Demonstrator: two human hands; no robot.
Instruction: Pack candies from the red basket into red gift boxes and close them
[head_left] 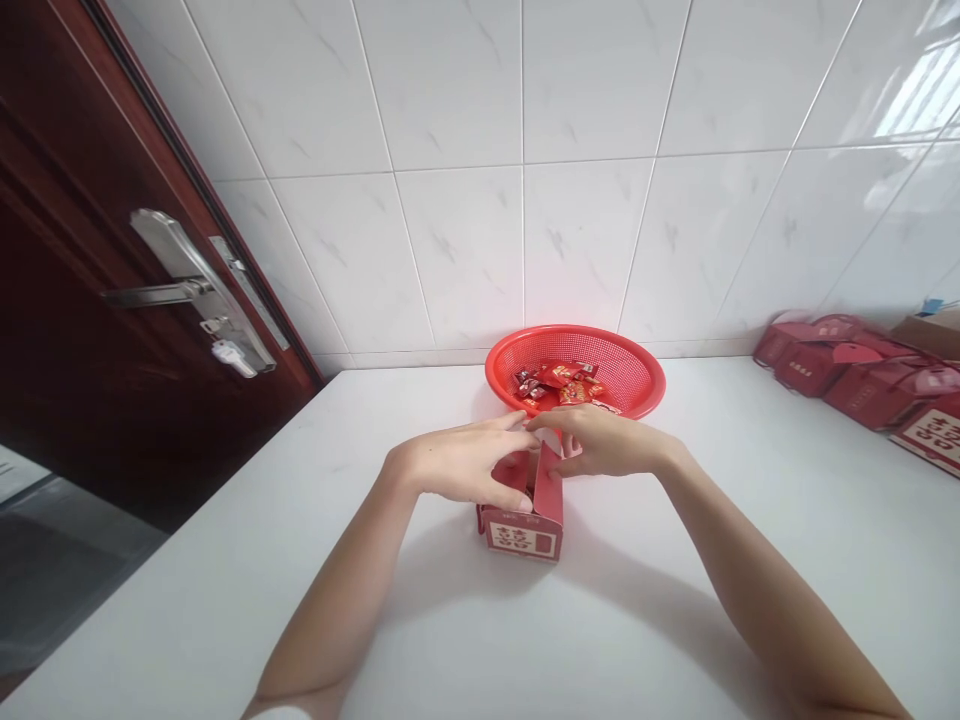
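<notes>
A small red cardboard gift box (523,536) with a cream label and red characters stands upright on the white table, its top flaps raised and partly open. My left hand (465,463) reaches over it from the left, thumb on the near edge and fingers stretched toward the far side, holding it. From the right, my right hand (604,440) grips the right flap, with its thumb against the panel and its fingers bent over the far end. My hands hide most of the inside and the far end of the box.
Behind the box is a red plastic basket (651,392) holding several red candy packets (574,390). Several red boxes (862,385) are piled against the tiled wall at the right. A dark red door (67,200) with a metal handle (169,292) and keys stands at the left.
</notes>
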